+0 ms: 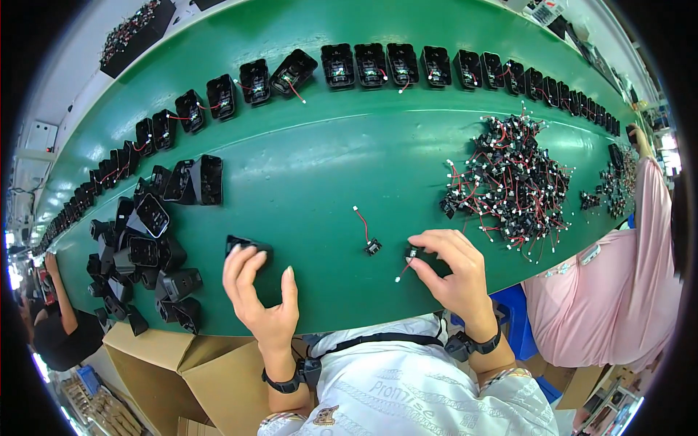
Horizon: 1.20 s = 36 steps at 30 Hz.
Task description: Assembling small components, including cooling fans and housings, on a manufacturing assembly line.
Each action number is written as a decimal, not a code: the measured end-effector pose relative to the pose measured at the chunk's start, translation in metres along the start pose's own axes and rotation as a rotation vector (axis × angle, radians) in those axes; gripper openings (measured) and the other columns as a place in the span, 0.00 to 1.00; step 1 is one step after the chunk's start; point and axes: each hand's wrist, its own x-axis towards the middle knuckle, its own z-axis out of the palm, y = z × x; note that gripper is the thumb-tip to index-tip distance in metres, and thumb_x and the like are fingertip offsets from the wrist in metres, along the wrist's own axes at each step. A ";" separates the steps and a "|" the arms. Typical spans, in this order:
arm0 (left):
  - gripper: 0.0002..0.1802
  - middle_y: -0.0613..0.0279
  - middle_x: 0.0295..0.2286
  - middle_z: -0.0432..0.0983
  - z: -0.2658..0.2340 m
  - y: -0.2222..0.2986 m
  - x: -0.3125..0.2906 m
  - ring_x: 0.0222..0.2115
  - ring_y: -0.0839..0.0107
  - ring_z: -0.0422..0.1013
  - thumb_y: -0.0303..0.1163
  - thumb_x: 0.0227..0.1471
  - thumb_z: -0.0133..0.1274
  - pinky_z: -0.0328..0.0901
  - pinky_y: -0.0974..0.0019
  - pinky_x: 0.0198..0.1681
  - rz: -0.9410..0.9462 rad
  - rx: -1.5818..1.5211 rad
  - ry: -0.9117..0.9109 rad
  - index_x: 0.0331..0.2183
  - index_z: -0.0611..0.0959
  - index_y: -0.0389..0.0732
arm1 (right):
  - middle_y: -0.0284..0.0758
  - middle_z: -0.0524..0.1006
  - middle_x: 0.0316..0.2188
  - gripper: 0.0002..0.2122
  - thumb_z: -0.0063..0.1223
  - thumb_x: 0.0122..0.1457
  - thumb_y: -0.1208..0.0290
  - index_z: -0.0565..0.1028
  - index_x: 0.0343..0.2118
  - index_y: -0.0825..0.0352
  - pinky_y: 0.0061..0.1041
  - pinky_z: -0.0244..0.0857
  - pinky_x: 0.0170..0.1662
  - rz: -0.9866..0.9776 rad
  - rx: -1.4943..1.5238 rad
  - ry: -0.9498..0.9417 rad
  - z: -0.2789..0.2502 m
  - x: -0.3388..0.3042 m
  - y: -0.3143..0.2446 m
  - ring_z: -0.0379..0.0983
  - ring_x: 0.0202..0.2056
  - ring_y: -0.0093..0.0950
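My left hand (pixel 256 299) is at the left of centre, its thumb spread well away from the fingers. Its fingertips reach over a black plastic housing (pixel 260 248), partly hidden behind them; I see no grip round it. Between thumb and forefinger, my right hand (pixel 454 269) pinches a small black component (pixel 412 252) with a short red wire and white plug. Just left of that hand, a similar wired component (pixel 373 247) lies on the green table (pixel 313 182), its red wire pointing away from me.
A heap of wired components (pixel 516 174) lies at right, a pile of black housings (pixel 145 254) at left. A long curved row of housings (pixel 338 65) lines the far side. Cardboard boxes (pixel 218 370) stand below the near edge. A person in pink (pixel 603 298) sits right, another person (pixel 65 327) left.
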 end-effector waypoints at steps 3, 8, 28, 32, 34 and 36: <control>0.15 0.56 0.37 0.82 0.002 0.006 0.001 0.49 0.49 0.76 0.21 0.44 0.66 0.64 0.45 0.59 0.115 -0.141 -0.046 0.37 0.83 0.39 | 0.36 0.83 0.38 0.11 0.69 0.48 0.80 0.83 0.35 0.65 0.30 0.71 0.42 -0.086 -0.011 -0.003 -0.001 0.000 0.004 0.79 0.37 0.33; 0.17 0.58 0.34 0.84 0.007 0.022 -0.008 0.48 0.50 0.77 0.23 0.37 0.71 0.65 0.42 0.57 0.241 -0.298 -0.241 0.34 0.84 0.41 | 0.36 0.83 0.38 0.10 0.68 0.48 0.81 0.83 0.34 0.66 0.30 0.71 0.43 -0.094 -0.019 -0.005 0.001 0.000 0.003 0.79 0.38 0.33; 0.43 0.46 0.57 0.73 0.011 0.017 0.000 0.59 0.42 0.67 0.26 0.34 0.67 0.60 0.42 0.62 0.282 -0.283 -0.508 0.57 0.74 0.39 | 0.35 0.80 0.39 0.11 0.66 0.48 0.82 0.81 0.35 0.66 0.32 0.71 0.43 -0.198 -0.010 -0.009 0.009 0.003 0.005 0.77 0.39 0.37; 0.47 0.44 0.55 0.73 0.012 0.016 -0.001 0.58 0.43 0.68 0.29 0.33 0.72 0.62 0.44 0.61 0.247 -0.361 -0.463 0.58 0.72 0.39 | 0.36 0.81 0.39 0.11 0.66 0.47 0.84 0.80 0.35 0.67 0.30 0.72 0.44 -0.089 0.022 0.010 0.007 0.003 -0.004 0.78 0.40 0.36; 0.48 0.44 0.54 0.73 0.012 0.017 -0.003 0.57 0.44 0.69 0.30 0.33 0.74 0.63 0.45 0.61 0.217 -0.407 -0.442 0.58 0.72 0.38 | 0.36 0.81 0.38 0.11 0.66 0.47 0.84 0.81 0.35 0.68 0.29 0.72 0.44 -0.069 -0.025 0.013 0.005 0.002 0.001 0.79 0.40 0.34; 0.50 0.47 0.52 0.75 0.012 0.014 -0.007 0.53 0.46 0.71 0.30 0.33 0.75 0.64 0.47 0.58 0.171 -0.354 -0.415 0.59 0.71 0.38 | 0.36 0.81 0.39 0.10 0.66 0.47 0.84 0.81 0.34 0.67 0.30 0.72 0.43 -0.073 -0.024 -0.008 0.003 0.000 0.003 0.79 0.40 0.35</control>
